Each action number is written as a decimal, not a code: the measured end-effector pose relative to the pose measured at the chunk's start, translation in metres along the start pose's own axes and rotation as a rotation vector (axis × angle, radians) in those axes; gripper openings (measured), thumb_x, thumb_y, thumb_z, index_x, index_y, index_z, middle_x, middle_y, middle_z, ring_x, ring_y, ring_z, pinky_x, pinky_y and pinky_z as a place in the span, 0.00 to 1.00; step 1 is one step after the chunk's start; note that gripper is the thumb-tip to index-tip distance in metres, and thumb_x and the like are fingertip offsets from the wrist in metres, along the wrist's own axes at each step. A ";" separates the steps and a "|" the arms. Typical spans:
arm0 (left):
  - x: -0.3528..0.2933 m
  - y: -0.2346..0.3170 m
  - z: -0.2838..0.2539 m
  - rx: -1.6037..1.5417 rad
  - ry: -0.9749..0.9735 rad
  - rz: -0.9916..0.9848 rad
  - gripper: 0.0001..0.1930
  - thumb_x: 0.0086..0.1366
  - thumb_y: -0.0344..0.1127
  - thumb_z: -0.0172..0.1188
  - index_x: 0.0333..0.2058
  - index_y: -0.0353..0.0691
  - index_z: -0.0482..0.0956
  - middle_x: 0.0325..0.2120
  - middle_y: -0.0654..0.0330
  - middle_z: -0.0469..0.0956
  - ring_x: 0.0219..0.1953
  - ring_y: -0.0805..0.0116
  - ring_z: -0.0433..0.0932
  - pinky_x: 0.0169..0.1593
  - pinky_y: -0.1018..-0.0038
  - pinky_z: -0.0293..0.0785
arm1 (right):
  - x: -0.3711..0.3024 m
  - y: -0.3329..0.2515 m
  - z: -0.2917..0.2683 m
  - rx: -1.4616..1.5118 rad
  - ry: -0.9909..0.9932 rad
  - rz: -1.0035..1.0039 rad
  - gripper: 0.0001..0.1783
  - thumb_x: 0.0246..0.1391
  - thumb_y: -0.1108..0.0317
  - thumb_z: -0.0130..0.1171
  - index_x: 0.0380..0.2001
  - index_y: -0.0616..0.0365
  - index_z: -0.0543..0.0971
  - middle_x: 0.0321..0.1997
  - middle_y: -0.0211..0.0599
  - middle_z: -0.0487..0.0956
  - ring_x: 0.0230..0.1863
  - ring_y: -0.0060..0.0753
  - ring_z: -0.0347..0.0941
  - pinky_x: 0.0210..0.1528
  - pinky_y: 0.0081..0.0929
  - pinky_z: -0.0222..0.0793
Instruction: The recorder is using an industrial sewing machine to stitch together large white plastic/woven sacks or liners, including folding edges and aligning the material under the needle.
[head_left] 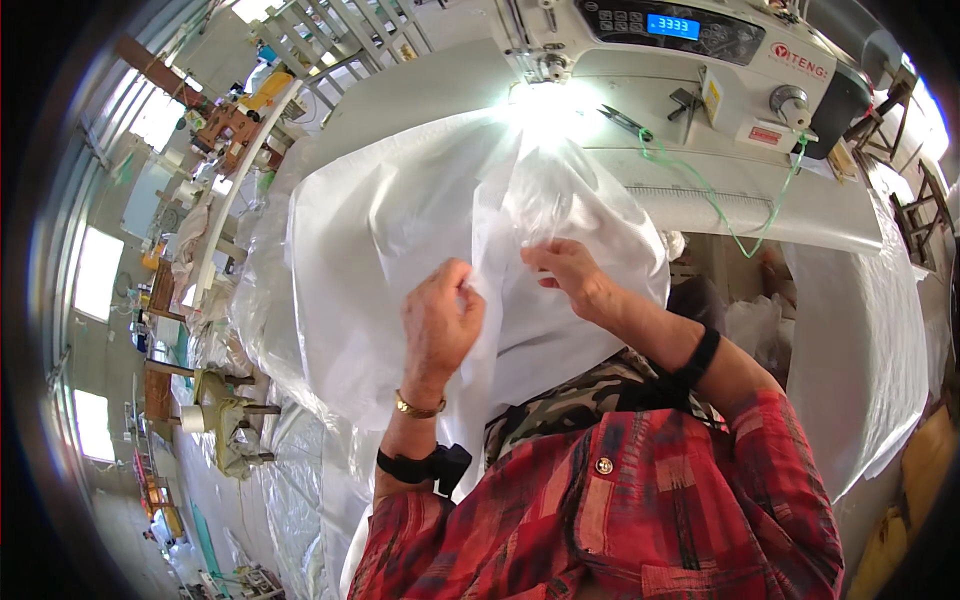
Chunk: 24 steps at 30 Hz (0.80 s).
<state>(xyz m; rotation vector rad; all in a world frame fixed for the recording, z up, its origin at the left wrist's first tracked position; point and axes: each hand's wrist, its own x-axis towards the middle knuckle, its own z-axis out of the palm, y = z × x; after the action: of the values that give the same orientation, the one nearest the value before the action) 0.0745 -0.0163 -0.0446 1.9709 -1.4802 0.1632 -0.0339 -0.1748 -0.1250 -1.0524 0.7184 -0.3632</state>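
Grip: your left hand [442,318] and right hand [570,275] curl, whether pinching I cannot tell | White sheet [390,225]: spreads from the sewing machine [715,60] toward your lap [570,392] | Risk: uneven pull could skew or pucker its folds

Screen digits [674,27], machine lettering [803,62], probable label [766,134]

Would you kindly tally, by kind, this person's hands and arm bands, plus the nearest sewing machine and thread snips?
Bare left hand and bare right hand: 2
Black left arm band and black right arm band: 2
Gold-coloured metal wristband: 1
White sewing machine: 1
Dark pointed thread snips: 1
Total: 7
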 end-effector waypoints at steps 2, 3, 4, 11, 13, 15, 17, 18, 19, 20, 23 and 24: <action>0.010 -0.017 -0.018 0.025 0.042 0.006 0.08 0.53 0.24 0.55 0.33 0.37 0.71 0.24 0.51 0.74 0.25 0.48 0.73 0.29 0.63 0.69 | -0.018 0.004 -0.010 -0.021 -0.163 -0.183 0.08 0.57 0.64 0.62 0.31 0.58 0.79 0.32 0.28 0.79 0.37 0.19 0.71 0.44 0.24 0.67; 0.008 -0.019 -0.029 0.066 0.086 -0.006 0.08 0.53 0.23 0.54 0.34 0.36 0.71 0.24 0.50 0.75 0.24 0.48 0.73 0.29 0.64 0.69 | -0.036 -0.004 -0.007 -0.025 -0.178 -0.173 0.08 0.57 0.64 0.62 0.31 0.58 0.79 0.32 0.28 0.79 0.37 0.19 0.71 0.44 0.24 0.67; 0.009 -0.021 -0.032 0.061 0.089 -0.017 0.08 0.53 0.23 0.54 0.34 0.36 0.71 0.24 0.50 0.75 0.24 0.48 0.73 0.29 0.64 0.69 | -0.054 -0.019 -0.005 0.027 -0.309 -0.304 0.07 0.58 0.66 0.61 0.29 0.58 0.79 0.30 0.27 0.79 0.36 0.18 0.71 0.44 0.23 0.67; 0.003 -0.001 -0.018 -0.492 -0.128 -0.242 0.04 0.67 0.28 0.55 0.37 0.33 0.74 0.22 0.68 0.68 0.25 0.84 0.62 0.29 0.83 0.61 | -0.083 -0.022 -0.021 -0.171 -0.364 -0.306 0.11 0.61 0.65 0.59 0.27 0.60 0.77 0.26 0.27 0.78 0.32 0.17 0.71 0.42 0.21 0.68; -0.001 0.003 -0.009 -0.704 -0.335 -0.323 0.04 0.66 0.28 0.57 0.35 0.32 0.74 0.22 0.67 0.69 0.25 0.84 0.63 0.29 0.82 0.62 | -0.089 -0.021 -0.017 -0.155 -0.324 -0.354 0.13 0.62 0.63 0.58 0.26 0.60 0.76 0.24 0.27 0.77 0.30 0.16 0.71 0.38 0.20 0.68; -0.004 0.012 -0.001 -0.756 -0.370 -0.359 0.05 0.66 0.28 0.57 0.35 0.32 0.74 0.22 0.68 0.69 0.26 0.84 0.64 0.29 0.82 0.63 | -0.102 -0.037 -0.015 -0.207 -0.232 -0.446 0.14 0.62 0.63 0.59 0.25 0.60 0.75 0.23 0.27 0.76 0.28 0.16 0.70 0.34 0.21 0.67; -0.006 0.017 0.010 -0.812 -0.413 -0.389 0.05 0.65 0.28 0.58 0.35 0.31 0.74 0.22 0.68 0.69 0.26 0.84 0.64 0.29 0.81 0.64 | -0.105 -0.048 -0.013 -0.224 -0.237 -0.482 0.14 0.61 0.64 0.60 0.25 0.61 0.74 0.21 0.29 0.76 0.25 0.17 0.71 0.30 0.23 0.67; -0.009 0.016 0.016 -0.784 -0.420 -0.329 0.05 0.65 0.28 0.58 0.35 0.32 0.74 0.24 0.68 0.70 0.28 0.84 0.66 0.31 0.82 0.66 | -0.106 -0.052 -0.011 -0.395 -0.259 -0.496 0.13 0.59 0.65 0.60 0.26 0.62 0.74 0.21 0.31 0.76 0.24 0.20 0.71 0.29 0.23 0.67; -0.011 0.017 0.019 -0.756 -0.427 -0.270 0.05 0.65 0.27 0.58 0.36 0.32 0.74 0.25 0.68 0.72 0.30 0.84 0.67 0.33 0.82 0.68 | -0.106 -0.052 -0.008 -0.564 -0.283 -0.509 0.12 0.58 0.66 0.61 0.27 0.62 0.74 0.20 0.33 0.75 0.23 0.22 0.71 0.28 0.24 0.67; -0.014 0.020 0.019 -0.680 -0.395 -0.213 0.05 0.63 0.26 0.59 0.34 0.32 0.72 0.25 0.66 0.71 0.30 0.82 0.69 0.34 0.80 0.70 | -0.108 -0.048 -0.005 -0.719 -0.304 -0.431 0.10 0.56 0.66 0.61 0.30 0.62 0.75 0.21 0.38 0.76 0.23 0.34 0.75 0.29 0.30 0.70; -0.024 0.017 0.035 -0.557 -0.429 -0.245 0.06 0.62 0.25 0.59 0.34 0.32 0.71 0.25 0.65 0.70 0.30 0.80 0.69 0.35 0.80 0.71 | -0.102 -0.026 -0.013 -0.944 -0.354 -0.519 0.08 0.55 0.67 0.59 0.32 0.61 0.75 0.22 0.42 0.78 0.25 0.46 0.76 0.31 0.39 0.72; -0.030 0.015 0.042 -0.616 -0.430 -0.269 0.04 0.63 0.24 0.58 0.35 0.33 0.72 0.26 0.65 0.74 0.30 0.81 0.70 0.35 0.80 0.72 | -0.103 -0.025 -0.012 -1.005 -0.337 -0.520 0.08 0.55 0.66 0.58 0.31 0.60 0.74 0.22 0.43 0.78 0.28 0.52 0.77 0.32 0.46 0.71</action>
<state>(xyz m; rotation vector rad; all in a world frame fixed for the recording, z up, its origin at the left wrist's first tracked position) 0.0388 -0.0174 -0.0845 1.7116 -1.2797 -0.7850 -0.1147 -0.1329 -0.0693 -2.2101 0.2789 -0.2432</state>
